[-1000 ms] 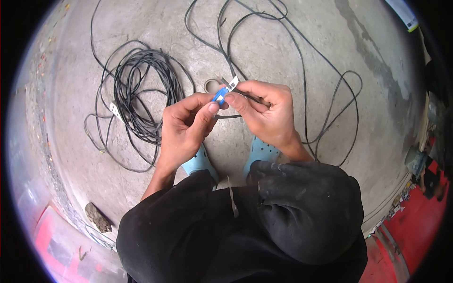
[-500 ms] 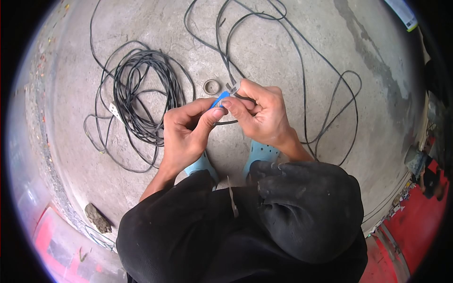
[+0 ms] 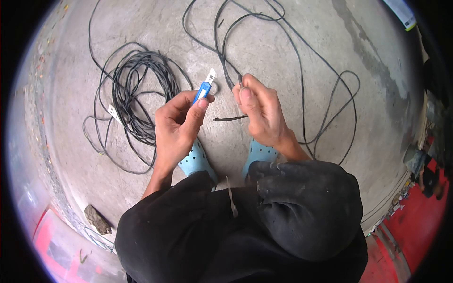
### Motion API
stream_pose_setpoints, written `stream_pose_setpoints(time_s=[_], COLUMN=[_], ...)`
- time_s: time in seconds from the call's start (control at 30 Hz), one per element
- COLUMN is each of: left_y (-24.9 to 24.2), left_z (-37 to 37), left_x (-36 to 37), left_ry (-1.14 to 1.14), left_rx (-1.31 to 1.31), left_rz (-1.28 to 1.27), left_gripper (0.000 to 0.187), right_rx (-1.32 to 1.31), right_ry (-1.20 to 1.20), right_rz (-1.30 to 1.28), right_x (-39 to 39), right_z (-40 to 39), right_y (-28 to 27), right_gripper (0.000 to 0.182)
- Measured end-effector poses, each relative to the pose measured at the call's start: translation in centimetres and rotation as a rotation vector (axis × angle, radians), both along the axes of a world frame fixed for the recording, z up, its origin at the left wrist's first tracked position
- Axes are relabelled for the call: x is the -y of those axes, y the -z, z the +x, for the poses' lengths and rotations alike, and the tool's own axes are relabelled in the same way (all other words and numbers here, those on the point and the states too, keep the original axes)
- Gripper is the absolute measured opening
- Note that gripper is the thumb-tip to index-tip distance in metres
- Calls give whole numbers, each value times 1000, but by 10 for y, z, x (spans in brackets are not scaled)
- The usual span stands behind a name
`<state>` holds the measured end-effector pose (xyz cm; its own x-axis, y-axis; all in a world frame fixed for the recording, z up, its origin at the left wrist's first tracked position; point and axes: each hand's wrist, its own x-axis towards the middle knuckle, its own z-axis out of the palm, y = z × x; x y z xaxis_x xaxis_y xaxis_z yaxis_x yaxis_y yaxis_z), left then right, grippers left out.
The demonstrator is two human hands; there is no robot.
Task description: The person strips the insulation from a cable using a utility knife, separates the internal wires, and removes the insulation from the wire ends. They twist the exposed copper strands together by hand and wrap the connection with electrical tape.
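My left hand [image 3: 177, 123] is closed around a small blue utility knife [image 3: 202, 93], with its pale blade out and pointing up and away. To its right, my right hand [image 3: 260, 111] is closed on a black cable [image 3: 231, 118]. One cut end of that cable sticks out leftward below the fingers. Something dark, perhaps a bend of the cable, shows above the right thumb. The knife and the right hand are apart. Behind the knife, a small round ring [image 3: 215, 88] on the floor is partly hidden.
A tangled coil of black cable [image 3: 141, 94] lies on the concrete floor at left, with a white socket piece [image 3: 113, 112] beside it. Loose cable loops [image 3: 302, 61] spread at upper right. A stone [image 3: 97, 219] rests at lower left. Blue clogs [image 3: 194, 160] are below my hands.
My hands have moved apart. The left hand has drawn back left, turning the knife so that its blade now shows. The cable end is now exposed between the hands.
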<state>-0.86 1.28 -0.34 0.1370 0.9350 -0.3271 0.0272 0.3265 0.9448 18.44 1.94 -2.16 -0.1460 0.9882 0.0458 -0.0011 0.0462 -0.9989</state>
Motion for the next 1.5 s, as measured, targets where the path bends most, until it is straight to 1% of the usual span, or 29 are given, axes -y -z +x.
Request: stream_pose_setpoints(time_s=[0.03,0.13,0.2,0.3,0.4,0.43,0.53,0.63,0.67,0.73,0.83,0.93,1.03,1.13,1.23,1.37,1.47,1.5], left_y=[-3,-5,-4,-6,-4,-4,-10,-7,-8,-10,-12,-13,-17,-16,-16,-15,-14,-16], left_z=[2,2,0,-3,-8,-7,-5,-2,-1,0,0,-1,0,3,4,6,8,7], left_x=[-1,-5,-6,-5,-4,-4,-4,-1,-2,-3,-4,-4,-4,-3,-1,2,4,3], left_ry=[-16,-48,-24,23,139,143,182,228,249,255,239,239,258,257,244,213,190,206], left_rx=[-5,29,36,42,-20,-33,-71,-92,-106,-128,-147,-153,-148,-97,-64,-41,24,62], left_rz=[23,76,98,62,90,127,224,313,314,308,314,288,278,278,243,204,174,128], left_gripper=[21,19,17,21,29,31,38,44,47,48,48,49,49,48,47,43,40,41], right_rx=[-61,67,91,53,35,38,96,139,161,204,199,98,189,174,186,173,131,128], right_ry=[-2,-104,-121,-79,-64,-69,-114,-57,-65,-84,-174,-209,-235,-206,-183,-139,-125,-136], right_rz=[-20,-81,-82,-36,-1,4,-91,-21,9,68,57,51,103,81,156,170,161,162], right_x=[0,1,1,2,2,2,2,3,3,2,1,1,0,2,1,2,2,3], right_z=[0,7,9,6,5,5,8,5,5,7,10,13,13,10,9,5,3,4], right_y=[0,-1,-2,0,1,1,-4,-3,-3,-3,-9,-6,-10,-7,-5,-1,1,3], right_gripper=[28,33,34,35,37,37,34,27,25,22,22,23,24,25,24,23,24,24])
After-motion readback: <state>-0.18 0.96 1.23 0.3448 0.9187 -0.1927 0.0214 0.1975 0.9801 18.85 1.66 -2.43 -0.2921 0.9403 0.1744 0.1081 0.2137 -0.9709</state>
